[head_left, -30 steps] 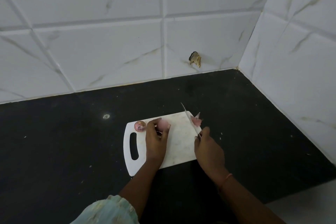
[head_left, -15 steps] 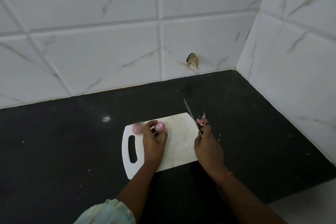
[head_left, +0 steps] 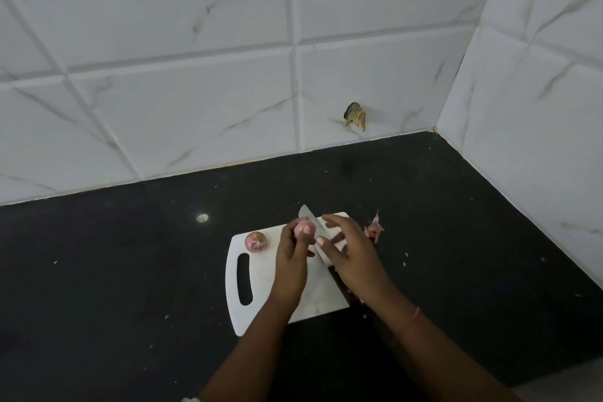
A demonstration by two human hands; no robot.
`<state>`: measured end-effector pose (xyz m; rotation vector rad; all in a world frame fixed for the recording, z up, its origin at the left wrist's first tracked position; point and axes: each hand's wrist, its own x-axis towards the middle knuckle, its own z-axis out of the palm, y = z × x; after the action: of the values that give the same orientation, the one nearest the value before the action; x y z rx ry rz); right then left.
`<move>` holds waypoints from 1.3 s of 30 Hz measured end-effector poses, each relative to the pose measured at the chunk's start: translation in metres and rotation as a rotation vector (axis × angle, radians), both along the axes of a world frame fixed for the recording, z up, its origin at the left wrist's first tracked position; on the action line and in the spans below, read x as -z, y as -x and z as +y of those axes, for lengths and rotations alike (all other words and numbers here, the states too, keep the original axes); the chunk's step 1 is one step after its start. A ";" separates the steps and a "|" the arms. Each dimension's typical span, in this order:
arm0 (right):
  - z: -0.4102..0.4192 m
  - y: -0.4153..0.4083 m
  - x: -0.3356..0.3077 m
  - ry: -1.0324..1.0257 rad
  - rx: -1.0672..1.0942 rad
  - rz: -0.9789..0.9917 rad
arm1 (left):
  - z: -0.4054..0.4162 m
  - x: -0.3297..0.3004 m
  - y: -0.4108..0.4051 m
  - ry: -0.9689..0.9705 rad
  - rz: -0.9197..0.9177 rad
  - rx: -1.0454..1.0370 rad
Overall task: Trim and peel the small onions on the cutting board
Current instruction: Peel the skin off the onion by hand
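— Tiles first, then?

— White, grey-veined, on two walls meeting at a corner. One has a chipped hole low down. Below them runs the black worktop, dotted with pale flecks.

— And on the worktop?

— White cutting board with a slot handle at its left end. Both hands are over it.

— What does the left hand have?

— Its grip is closed around a small pink onion, fingertips on it, held at the board's far edge.

— The right hand?

— Fingers spread and fairly straight, holding nothing. A knife lies slanted under it, blade tip past the held onion, dark handle near the wrist.

— Other onions?

— Second onion sits on the board's far left corner, above the slot. Pink peel scraps lie on the worktop just off the board's right side.
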<state>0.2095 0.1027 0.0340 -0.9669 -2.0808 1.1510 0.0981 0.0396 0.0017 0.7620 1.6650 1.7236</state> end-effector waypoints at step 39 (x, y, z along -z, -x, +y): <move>0.045 -0.019 -0.011 0.447 0.240 0.483 | 0.078 -0.062 -0.025 0.073 -0.794 0.231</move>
<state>0.2290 0.1477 0.0455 -0.9796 -1.3185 1.5687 0.1227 0.1180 0.0639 0.1662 1.0353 1.5038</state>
